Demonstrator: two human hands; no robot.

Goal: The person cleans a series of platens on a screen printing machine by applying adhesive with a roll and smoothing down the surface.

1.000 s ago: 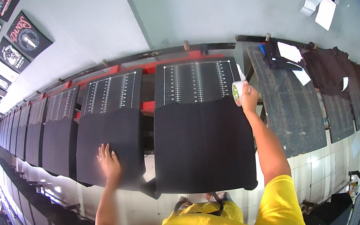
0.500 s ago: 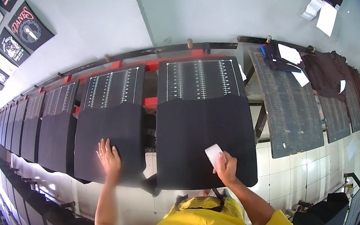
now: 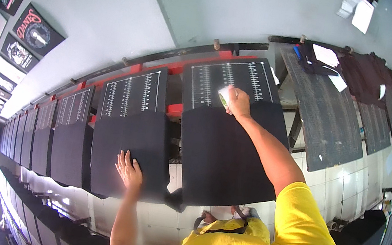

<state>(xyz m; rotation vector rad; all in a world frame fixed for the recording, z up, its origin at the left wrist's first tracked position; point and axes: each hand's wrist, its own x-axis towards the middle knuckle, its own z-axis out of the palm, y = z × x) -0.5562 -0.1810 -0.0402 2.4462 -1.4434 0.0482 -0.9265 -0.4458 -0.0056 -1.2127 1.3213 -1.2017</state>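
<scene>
My right hand (image 3: 238, 102) grips what looks like a roll of white tape (image 3: 224, 95). It is over the upper edge of the black fabric (image 3: 232, 151), which is pulled over a dark board (image 3: 213, 77) with white ruler marks. My left hand (image 3: 129, 171) lies with fingers spread on the black fabric (image 3: 121, 129) of the neighbouring board (image 3: 129, 91). That fabric covers the board's near part and leaves its marked far part bare. The palm side of my right hand is hidden.
More fabric-covered boards (image 3: 70, 139) run off in a row to the left. On the right, bare worn boards (image 3: 326, 116) carry dark garments (image 3: 365, 77) and white papers (image 3: 326, 56). A red frame (image 3: 175, 110) shows between boards. Another row of dark boards (image 3: 47, 217) stands behind me.
My right hand has moved the tape roll away from me, from the near part of the fabric to its far edge. My left hand stays on the left board's fabric. The view has shifted slightly.
</scene>
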